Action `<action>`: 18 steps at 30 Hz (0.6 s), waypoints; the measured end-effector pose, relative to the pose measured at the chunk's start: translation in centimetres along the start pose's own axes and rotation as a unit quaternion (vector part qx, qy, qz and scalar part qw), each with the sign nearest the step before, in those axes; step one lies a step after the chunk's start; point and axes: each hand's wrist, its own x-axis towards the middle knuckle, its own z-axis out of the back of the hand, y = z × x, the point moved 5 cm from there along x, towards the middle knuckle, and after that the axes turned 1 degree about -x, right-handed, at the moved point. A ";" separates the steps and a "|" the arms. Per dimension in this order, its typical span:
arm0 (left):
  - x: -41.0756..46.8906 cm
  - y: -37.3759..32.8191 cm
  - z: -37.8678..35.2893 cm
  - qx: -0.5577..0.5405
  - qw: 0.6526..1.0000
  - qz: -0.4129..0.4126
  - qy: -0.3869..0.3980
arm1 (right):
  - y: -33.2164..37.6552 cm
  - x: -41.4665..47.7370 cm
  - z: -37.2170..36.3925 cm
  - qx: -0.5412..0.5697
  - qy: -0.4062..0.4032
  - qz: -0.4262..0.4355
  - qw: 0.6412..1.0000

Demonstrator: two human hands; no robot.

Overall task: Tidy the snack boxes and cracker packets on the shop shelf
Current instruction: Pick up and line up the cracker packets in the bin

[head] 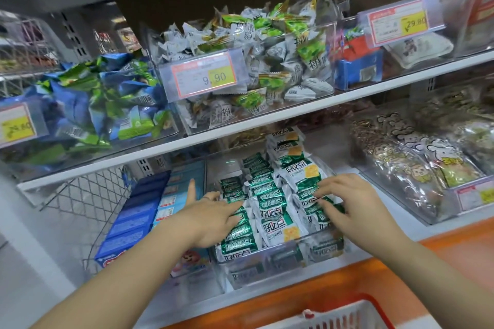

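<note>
Pressing down on cracker packets [270,211] in a clear bin [283,248], left hand [211,218] splayed flat, right hand [350,203] bent-fingered, grip impossible to tell, snack boxes [133,216] at 9 o'clock, partly hidden by that arm.

Both forearms, the left [128,270] and the right [427,256], are bare all the way to the bottom edge of the view. The left hand [213,219] wears a thin ring [207,198] on one finger. The right hand [355,203] shows short, plain nails.
</note>
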 end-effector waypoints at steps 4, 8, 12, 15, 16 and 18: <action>0.2 0.2 0.2 -0.002 1.000 0.001 0.025 | -0.2 0.0 0.5 -0.009 -0.019 -0.010 1.000; 0.7 0.0 2.3 -0.083 0.996 0.018 -0.029 | -0.5 0.1 1.1 0.000 -0.040 -0.029 0.999; 2.1 -4.1 5.8 -0.189 0.962 -0.040 -0.193 | -0.9 0.5 1.6 0.014 -0.052 -0.045 0.998; 4.4 -7.6 7.0 -0.225 0.941 -0.059 -0.247 | -1.1 0.6 1.7 0.016 -0.043 -0.057 0.997; 5.2 -8.4 7.1 -0.216 0.942 -0.056 -0.249 | -1.2 0.5 1.7 0.016 -0.038 -0.058 0.997; 6.7 -9.2 7.0 -0.201 0.951 -0.040 -0.231 | -1.5 0.5 1.9 0.018 -0.029 -0.064 0.997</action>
